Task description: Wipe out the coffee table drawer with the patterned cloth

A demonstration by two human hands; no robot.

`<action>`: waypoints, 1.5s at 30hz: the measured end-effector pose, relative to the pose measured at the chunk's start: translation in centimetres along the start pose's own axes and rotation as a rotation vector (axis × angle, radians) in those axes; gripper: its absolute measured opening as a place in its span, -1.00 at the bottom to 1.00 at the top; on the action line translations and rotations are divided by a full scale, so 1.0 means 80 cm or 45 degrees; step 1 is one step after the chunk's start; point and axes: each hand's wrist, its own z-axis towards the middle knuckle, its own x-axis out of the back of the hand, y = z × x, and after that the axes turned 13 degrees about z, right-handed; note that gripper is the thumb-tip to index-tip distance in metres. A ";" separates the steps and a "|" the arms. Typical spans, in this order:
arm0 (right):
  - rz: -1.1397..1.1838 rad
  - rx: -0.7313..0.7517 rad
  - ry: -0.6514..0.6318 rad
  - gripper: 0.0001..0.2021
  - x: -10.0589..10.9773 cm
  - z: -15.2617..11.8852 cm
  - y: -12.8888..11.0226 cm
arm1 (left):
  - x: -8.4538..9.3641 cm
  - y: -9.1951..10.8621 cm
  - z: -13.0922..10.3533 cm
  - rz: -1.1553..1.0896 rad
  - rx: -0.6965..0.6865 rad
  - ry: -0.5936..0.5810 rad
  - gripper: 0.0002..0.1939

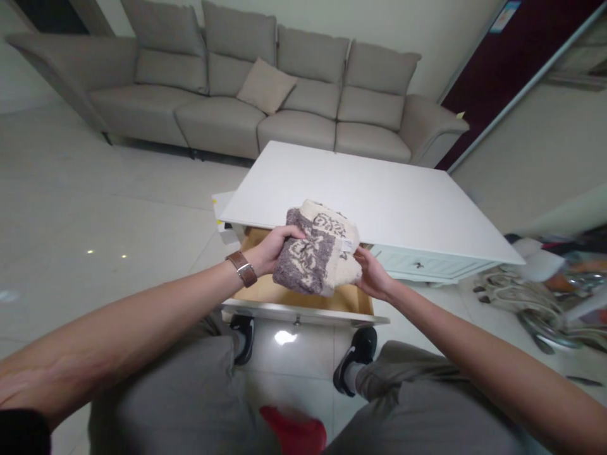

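Note:
A folded towel [313, 253], brown-purple and cream with a curled pattern and a small white label, is held up between both hands. My left hand [275, 248] grips its left side, thumb on top and the other fingers underneath, out of sight. At its right edge, my right hand [373, 273] is closed on the cream part, with the fingertips partly hidden behind it. Below the towel, a pulled-out drawer [265, 294] with a wooden inside shows around it. The drawer belongs to a white coffee table [370, 189].
A grey sofa [294, 126] with a beige cushion [267, 86] stands behind the table. A second, closed drawer [417, 262] is at the right. Assorted items, including a metal-framed object [545, 316], lie on the right floor. Something red [296, 430] is between my legs.

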 end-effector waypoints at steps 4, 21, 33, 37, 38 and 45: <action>0.345 0.070 -0.178 -0.29 -0.069 -0.039 -0.029 | -0.018 0.007 0.009 -0.058 -0.042 -0.076 -0.54; 0.075 -0.005 -0.054 -0.40 -0.074 -0.022 -0.042 | 0.007 -0.003 0.001 -0.029 -0.154 0.251 -0.39; 0.001 0.096 0.043 -0.37 -0.098 -0.016 -0.032 | 0.006 -0.022 -0.008 0.014 -0.140 0.207 -0.52; -0.081 0.196 0.118 -0.43 -0.085 -0.021 -0.044 | 0.006 -0.028 -0.002 0.070 -0.125 0.223 -0.60; -0.140 0.237 0.141 -0.44 -0.078 -0.022 -0.049 | 0.007 -0.029 -0.001 0.131 -0.097 0.221 -0.63; -1.287 0.505 0.488 -0.64 0.022 -0.047 -0.111 | 0.011 -0.042 0.001 1.102 0.103 -0.029 -0.68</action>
